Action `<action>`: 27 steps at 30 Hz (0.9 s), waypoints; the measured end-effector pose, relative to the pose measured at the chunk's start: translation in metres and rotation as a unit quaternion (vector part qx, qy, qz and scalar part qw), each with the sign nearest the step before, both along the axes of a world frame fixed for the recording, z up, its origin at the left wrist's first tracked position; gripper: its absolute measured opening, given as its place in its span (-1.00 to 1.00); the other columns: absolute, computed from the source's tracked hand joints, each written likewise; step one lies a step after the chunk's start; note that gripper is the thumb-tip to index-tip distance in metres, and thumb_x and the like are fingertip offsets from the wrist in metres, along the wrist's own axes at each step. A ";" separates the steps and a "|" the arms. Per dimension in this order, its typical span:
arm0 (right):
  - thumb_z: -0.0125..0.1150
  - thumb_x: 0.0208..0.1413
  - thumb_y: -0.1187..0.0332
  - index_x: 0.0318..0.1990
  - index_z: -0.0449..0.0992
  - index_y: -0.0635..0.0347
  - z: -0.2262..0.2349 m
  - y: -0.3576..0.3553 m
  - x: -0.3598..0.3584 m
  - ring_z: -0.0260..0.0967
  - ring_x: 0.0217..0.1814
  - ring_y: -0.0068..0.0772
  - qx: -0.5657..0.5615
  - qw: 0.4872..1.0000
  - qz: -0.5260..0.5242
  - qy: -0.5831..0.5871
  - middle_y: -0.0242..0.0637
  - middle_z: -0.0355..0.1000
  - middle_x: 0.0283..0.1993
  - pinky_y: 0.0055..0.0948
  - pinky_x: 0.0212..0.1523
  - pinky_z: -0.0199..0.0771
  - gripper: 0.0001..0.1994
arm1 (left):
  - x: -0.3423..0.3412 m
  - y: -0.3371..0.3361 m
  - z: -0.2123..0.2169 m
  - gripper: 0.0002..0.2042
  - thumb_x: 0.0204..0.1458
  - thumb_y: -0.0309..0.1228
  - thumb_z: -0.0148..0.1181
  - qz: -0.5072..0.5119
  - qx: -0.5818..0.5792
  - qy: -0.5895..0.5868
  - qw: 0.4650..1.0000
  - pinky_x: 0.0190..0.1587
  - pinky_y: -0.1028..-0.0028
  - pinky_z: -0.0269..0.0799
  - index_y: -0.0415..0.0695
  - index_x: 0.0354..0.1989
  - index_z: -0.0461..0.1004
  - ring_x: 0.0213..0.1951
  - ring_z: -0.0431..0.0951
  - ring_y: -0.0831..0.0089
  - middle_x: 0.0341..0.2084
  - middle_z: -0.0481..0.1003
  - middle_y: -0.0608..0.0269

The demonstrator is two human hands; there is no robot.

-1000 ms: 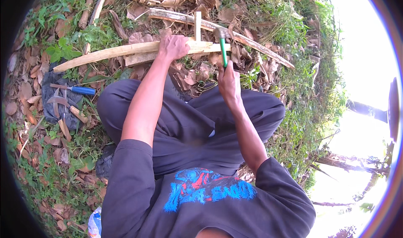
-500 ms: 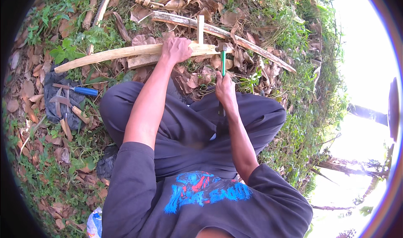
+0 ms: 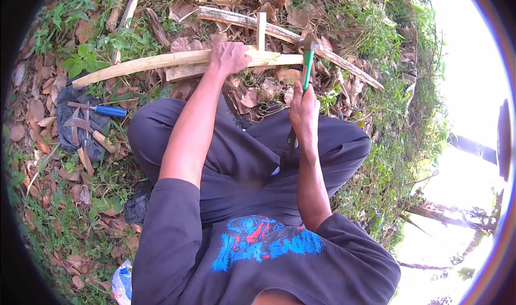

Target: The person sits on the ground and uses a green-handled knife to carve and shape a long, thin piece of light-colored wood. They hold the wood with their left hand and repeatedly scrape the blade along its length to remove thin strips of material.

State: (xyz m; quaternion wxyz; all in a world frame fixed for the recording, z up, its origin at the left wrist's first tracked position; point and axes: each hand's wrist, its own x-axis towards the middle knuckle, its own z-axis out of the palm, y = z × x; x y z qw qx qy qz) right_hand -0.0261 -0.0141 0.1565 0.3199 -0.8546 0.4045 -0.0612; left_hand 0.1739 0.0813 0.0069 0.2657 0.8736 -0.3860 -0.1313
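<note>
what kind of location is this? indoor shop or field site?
Outdoors, probably a garden edge or scrubby plot: bare ground strewn with dry leaves, grass and weeds, open daylight. The person sits on the ground, left hand on a long wooden strip, right hand holding a green-handled hammer.

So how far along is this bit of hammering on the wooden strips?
Done: two pale strips lie stacked on the leaf litter, with a short upright stick standing at them. In hand: the left hand presses the strips down while the right hand holds a green-handled hammer, its head at their right end. Left: whether the joint is fastened is too small to tell.
</note>
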 end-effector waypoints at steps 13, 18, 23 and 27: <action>-0.08 0.39 0.18 -0.26 0.32 0.35 0.008 0.005 -0.008 0.29 -0.40 0.44 0.062 0.997 -0.052 -0.014 0.24 0.36 -0.50 0.19 -0.38 0.20 -0.66 | -0.001 0.000 0.001 -0.67 0.03 -0.17 0.04 -0.010 -0.050 -0.030 0.998 -0.20 0.19 0.59 -0.10 -0.24 0.62 -0.28 0.66 0.14 -0.26 0.63 0.10; -0.12 0.40 0.15 -0.25 0.31 0.36 0.012 -0.007 0.013 0.32 -0.38 0.42 -0.021 0.998 -0.045 -0.024 0.26 0.38 -0.46 0.21 -0.37 0.21 -0.63 | -0.002 0.000 0.001 -0.68 0.02 -0.19 0.08 -0.008 -0.053 -0.033 0.998 -0.19 0.18 0.59 -0.08 -0.19 0.63 -0.27 0.66 0.15 -0.27 0.63 0.12; -0.12 0.39 0.09 -0.24 0.37 0.36 -0.049 -0.025 -0.005 0.36 -0.31 0.47 -0.093 0.991 0.062 0.069 0.34 0.40 -0.40 0.23 -0.25 0.27 -0.58 | -0.002 -0.003 0.011 -0.67 0.00 -0.19 0.06 -0.012 -0.025 -0.007 1.000 -0.15 0.17 0.58 -0.03 -0.16 0.64 -0.23 0.65 0.12 -0.27 0.64 0.12; -0.12 0.39 0.09 -0.26 0.35 0.35 -0.004 -0.017 0.011 0.35 -0.38 0.41 -0.021 1.000 -0.021 -0.001 0.27 0.40 -0.47 0.24 -0.34 0.25 -0.59 | 0.000 0.001 0.010 -0.66 0.00 -0.21 0.04 -0.007 -0.037 -0.023 0.999 -0.12 0.18 0.58 -0.08 -0.17 0.64 -0.20 0.65 0.10 -0.23 0.63 0.11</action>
